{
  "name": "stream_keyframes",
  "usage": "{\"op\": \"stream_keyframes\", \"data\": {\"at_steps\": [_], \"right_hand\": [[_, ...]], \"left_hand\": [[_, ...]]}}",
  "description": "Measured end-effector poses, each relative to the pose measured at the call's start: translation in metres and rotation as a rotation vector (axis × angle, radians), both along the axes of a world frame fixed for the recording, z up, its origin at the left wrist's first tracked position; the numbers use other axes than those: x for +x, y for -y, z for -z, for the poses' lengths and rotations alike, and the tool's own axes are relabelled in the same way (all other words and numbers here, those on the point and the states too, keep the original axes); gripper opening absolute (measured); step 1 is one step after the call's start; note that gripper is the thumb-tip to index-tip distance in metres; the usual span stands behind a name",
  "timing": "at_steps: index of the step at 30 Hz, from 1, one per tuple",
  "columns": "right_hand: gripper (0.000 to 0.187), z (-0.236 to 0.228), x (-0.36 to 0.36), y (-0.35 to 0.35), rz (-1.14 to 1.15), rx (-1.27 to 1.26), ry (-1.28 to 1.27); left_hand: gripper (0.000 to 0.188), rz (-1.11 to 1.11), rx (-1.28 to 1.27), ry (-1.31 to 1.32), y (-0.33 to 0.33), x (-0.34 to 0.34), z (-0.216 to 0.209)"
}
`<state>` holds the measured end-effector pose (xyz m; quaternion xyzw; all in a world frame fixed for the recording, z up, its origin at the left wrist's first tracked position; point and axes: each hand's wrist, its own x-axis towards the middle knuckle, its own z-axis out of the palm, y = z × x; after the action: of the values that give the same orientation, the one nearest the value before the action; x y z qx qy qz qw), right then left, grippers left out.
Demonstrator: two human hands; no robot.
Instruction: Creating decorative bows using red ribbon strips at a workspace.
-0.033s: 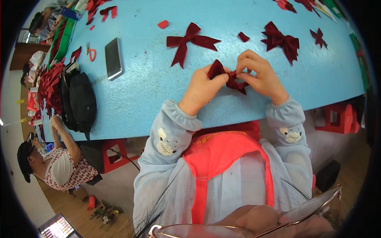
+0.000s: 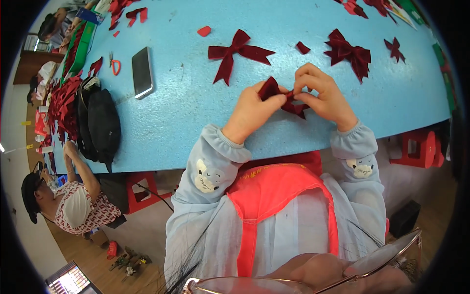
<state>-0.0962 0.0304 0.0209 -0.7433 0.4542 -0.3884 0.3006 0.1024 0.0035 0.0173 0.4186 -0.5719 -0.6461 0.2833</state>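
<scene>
Between my hands, near the table's front edge, is a dark red velvet bow (image 2: 269,89). My left hand (image 2: 250,111) is closed on its left loop, thumb on top. The fingertips of my right hand (image 2: 324,96) pinch it at the middle; my fingers partly hide that spot. Beyond my hands lie a dark red bow with long tails (image 2: 237,49), a fuller layered bow (image 2: 348,55) and a small bow (image 2: 394,49). A dark red fabric scrap (image 2: 302,47) lies between the first two, and a brighter red scrap (image 2: 203,31) is farther left.
On the blue table (image 2: 181,122) to the left are a phone (image 2: 143,73), orange-handled snips (image 2: 115,67) and a black bag (image 2: 100,125). A heap of red ribbon pieces (image 2: 64,105) and a green bin (image 2: 81,54) lie beyond. Another person (image 2: 81,208) sits at the left end.
The whole picture has shifted slightly right and down. Both hands keep their hold on the bow, with only a tiny movement of the fingers.
</scene>
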Motion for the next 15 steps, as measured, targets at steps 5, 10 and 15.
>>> {"op": "stream_keyframes", "data": {"at_steps": [5,10,15], "right_hand": [[0.012,0.005,0.003,0.0,-0.156,0.031,0.167],[0.014,0.021,0.007,0.0,-0.227,0.224,0.547],[0.015,0.03,0.01,0.006,-0.226,0.443,0.718]], "left_hand": [[0.021,0.129,-0.004,0.001,0.001,0.004,-0.005],[0.019,0.16,0.191,0.0,0.012,0.005,0.006],[0.017,0.182,0.299,-0.172,0.016,0.004,0.01]]}}
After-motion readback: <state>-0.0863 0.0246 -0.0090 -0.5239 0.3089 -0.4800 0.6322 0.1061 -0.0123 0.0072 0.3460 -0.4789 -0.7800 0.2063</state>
